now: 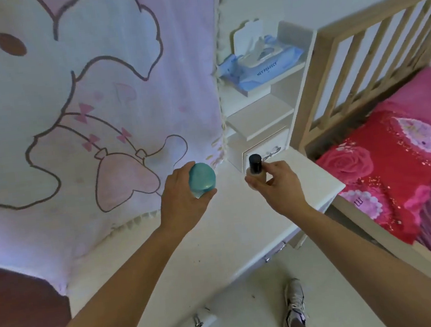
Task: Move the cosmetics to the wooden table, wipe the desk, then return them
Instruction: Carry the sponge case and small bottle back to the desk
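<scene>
Clamping teal bottle in left grip, pinching black-capped bottle in right grip, both upright over white counter.

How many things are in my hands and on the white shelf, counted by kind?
Cosmetic bottles: 2, a teal bottle in the left hand and a beige bottle with a black cap in the right hand.
Wipes pack: 1, on the white shelf.
Total: 3.

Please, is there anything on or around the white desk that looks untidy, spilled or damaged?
Nothing is spilled or broken. Small dark specks mark the white desk near its front edge, and the wipes pack on the shelf stands open.
</scene>
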Motion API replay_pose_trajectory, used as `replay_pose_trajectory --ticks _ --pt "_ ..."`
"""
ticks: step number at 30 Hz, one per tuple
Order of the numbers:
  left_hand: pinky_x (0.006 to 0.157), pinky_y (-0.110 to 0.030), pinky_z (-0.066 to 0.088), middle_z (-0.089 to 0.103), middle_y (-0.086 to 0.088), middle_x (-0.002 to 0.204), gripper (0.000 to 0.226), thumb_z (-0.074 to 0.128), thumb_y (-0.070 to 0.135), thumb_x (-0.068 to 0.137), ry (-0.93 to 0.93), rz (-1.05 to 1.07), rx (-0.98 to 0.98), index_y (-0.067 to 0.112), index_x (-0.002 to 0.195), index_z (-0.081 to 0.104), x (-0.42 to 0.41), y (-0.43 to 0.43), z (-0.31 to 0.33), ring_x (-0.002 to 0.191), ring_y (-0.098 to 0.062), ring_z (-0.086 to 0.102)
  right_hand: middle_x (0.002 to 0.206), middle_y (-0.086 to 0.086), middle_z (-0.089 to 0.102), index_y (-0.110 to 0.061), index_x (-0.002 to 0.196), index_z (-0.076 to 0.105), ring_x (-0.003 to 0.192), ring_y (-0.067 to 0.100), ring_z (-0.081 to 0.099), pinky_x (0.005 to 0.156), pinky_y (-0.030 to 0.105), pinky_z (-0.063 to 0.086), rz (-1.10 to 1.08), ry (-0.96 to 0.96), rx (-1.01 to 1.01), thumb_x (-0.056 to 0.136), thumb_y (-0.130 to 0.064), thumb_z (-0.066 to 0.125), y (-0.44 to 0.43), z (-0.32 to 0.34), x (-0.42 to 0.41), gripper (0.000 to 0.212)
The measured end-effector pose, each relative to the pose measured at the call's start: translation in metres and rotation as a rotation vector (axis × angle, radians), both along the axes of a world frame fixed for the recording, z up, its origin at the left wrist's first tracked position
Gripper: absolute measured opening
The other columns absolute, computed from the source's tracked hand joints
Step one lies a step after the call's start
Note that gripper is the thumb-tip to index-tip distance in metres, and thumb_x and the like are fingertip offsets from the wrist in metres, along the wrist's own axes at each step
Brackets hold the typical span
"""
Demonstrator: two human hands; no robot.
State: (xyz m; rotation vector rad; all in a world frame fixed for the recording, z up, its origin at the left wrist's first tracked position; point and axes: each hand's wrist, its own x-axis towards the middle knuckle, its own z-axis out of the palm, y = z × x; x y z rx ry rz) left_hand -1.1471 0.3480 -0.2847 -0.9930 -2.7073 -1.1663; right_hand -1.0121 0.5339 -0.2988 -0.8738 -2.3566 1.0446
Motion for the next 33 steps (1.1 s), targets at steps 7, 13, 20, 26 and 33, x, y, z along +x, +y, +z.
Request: replay_pose_trajectory --ticks 7,13,20,26,33 --pt "0.084 -0.025 0.039 0.049 -0.003 0.122 0.07 0.084 0.032 0.071 -0.153 0.234 -0.06 0.017 0.13 0.05 -0.029 0.081 -0.042 0.109 -0.022 0.052 0.094 0.0 0.054 -0.034 0.108 0.07 0.074 0.012 0.057 0.066 0.017 0.036 0.25 -0.145 -0.1 0.083 -0.048 0.071 0.097 -0.049 -0.093 0.029" --pt "0.082 -0.038 0.052 0.052 0.0 0.123 0.07 0.084 0.033 0.07 -0.258 0.402 -0.105 0.023 0.128 0.047 -0.057 0.125 -0.079 0.106 -0.023 0.056 0.094 0.007 0.057 -0.023 0.102 0.07 0.082 0.022 0.061 0.075 0.03 0.045 0.358 -0.275 -0.15 0.084 -0.041 0.072 0.135 -0.087 -0.155 0.025" --pt "0.074 -0.03 0.045 0.056 -0.001 0.116 0.06 0.084 0.032 0.071 -0.4 0.494 -0.144 0.02 0.117 0.046 -0.087 0.152 -0.151 0.1 -0.025 0.057 0.109 0.004 0.049 -0.015 0.12 0.064 0.084 0.026 0.065 0.08 0.029 0.049 0.408 -0.287 -0.102 0.091 -0.027 0.068 0.122 -0.15 -0.186 0.031" --pt "0.08 -0.037 0.05 0.054 -0.004 0.124 0.058 0.082 0.022 0.074 -0.386 0.518 -0.147 0.017 0.12 0.047 -0.099 0.155 -0.198 0.106 -0.029 0.056 0.119 0.016 0.051 -0.003 0.125 0.056 0.101 0.036 0.058 0.078 0.032 0.043 0.312 -0.291 -0.081 0.096 -0.017 0.061 0.111 -0.188 -0.201 0.033" --pt "0.094 -0.042 0.051 0.038 -0.009 0.147 0.056 0.072 0.017 0.085 -0.334 0.328 -0.242 0.014 0.134 0.045 -0.118 0.152 -0.224 0.125 -0.032 0.049 0.123 0.019 0.047 0.0 0.132 0.051 0.108 0.041 0.056 0.082 0.041 0.049 0.281 -0.297 -0.09 0.095 -0.012 0.06 0.105 -0.202 -0.214 0.039"
